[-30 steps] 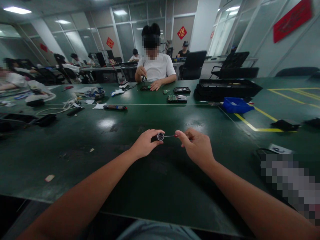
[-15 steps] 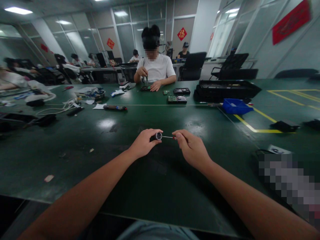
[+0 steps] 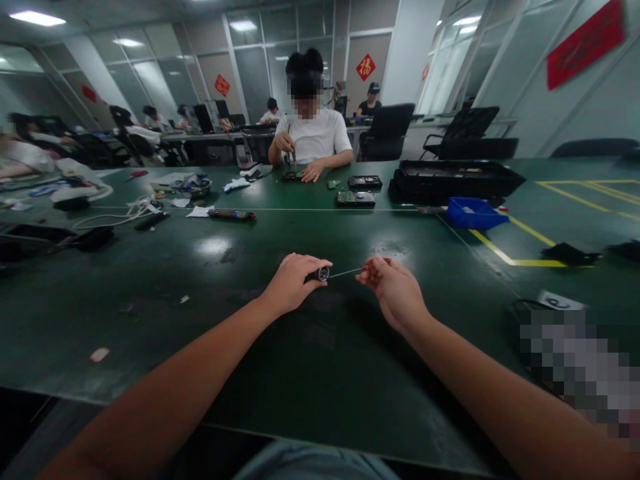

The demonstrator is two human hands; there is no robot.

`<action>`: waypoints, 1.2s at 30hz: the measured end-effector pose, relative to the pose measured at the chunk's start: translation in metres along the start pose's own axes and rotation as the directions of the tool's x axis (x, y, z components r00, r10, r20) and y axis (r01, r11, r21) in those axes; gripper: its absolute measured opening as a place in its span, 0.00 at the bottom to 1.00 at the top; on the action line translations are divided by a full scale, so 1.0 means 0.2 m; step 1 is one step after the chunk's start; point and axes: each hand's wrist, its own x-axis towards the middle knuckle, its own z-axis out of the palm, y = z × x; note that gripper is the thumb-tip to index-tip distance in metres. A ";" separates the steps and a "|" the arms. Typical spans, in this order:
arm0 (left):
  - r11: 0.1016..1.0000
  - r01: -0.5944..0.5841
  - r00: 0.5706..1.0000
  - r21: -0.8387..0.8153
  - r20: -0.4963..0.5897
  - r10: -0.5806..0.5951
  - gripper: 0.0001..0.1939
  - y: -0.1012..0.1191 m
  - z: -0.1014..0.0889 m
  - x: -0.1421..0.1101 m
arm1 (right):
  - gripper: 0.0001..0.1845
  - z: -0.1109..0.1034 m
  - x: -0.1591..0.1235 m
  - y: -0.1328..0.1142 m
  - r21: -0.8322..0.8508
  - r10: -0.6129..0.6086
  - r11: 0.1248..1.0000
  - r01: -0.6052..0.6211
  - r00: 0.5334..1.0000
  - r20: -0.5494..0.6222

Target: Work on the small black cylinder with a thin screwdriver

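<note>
My left hand [image 3: 291, 283] is closed around a small black cylinder with a silver ring end [image 3: 323, 273], held just above the green table [image 3: 300, 373]. My right hand [image 3: 393, 287] pinches the red-tipped end of a thin metal rod [image 3: 346, 272]. The rod's other end reaches toward the cylinder's open end. Both hands hover over the table's middle, a short gap apart.
A person in a white shirt [image 3: 313, 137] works on a circuit board across the table. Hard drives [image 3: 356, 197], a black tray [image 3: 453, 179], a blue bin [image 3: 473, 212] and a screwdriver [image 3: 231, 215] lie on the far half. Cables and clutter sit at far left; a pixelated item at right.
My right hand has drawn back to the right and turned its fingers up, so more of the thin rod shows between the hands. The left hand has barely moved.
</note>
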 end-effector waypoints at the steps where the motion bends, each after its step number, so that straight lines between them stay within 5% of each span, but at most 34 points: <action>1: 1.000 0.014 1.000 0.008 0.018 -0.014 0.19 -0.01 0.00 0.00 | 0.13 -0.01 0.01 0.01 -0.021 -0.004 1.000 0.003 1.000 -0.023; 5: 0.999 0.042 0.998 0.018 0.048 -0.043 0.19 -0.01 0.01 0.00 | 0.13 -0.01 0.01 0.02 -0.063 -0.055 0.997 0.051 0.996 -0.071; 20: 0.999 0.036 0.998 -0.015 0.042 -0.036 0.20 0.01 0.01 -0.01 | 0.11 0.04 -0.09 -0.08 -0.372 -0.217 0.891 0.259 0.964 0.152; 28: 0.997 0.075 0.995 0.002 0.070 -0.075 0.20 0.00 0.01 -0.01 | 0.12 0.01 -0.08 -0.09 -0.426 -0.310 0.857 0.290 0.950 0.023; 36: 0.997 0.077 0.993 0.008 0.088 -0.077 0.21 -0.01 0.01 -0.01 | 0.11 0.01 -0.09 -0.09 -0.456 -0.321 0.825 0.335 0.941 0.111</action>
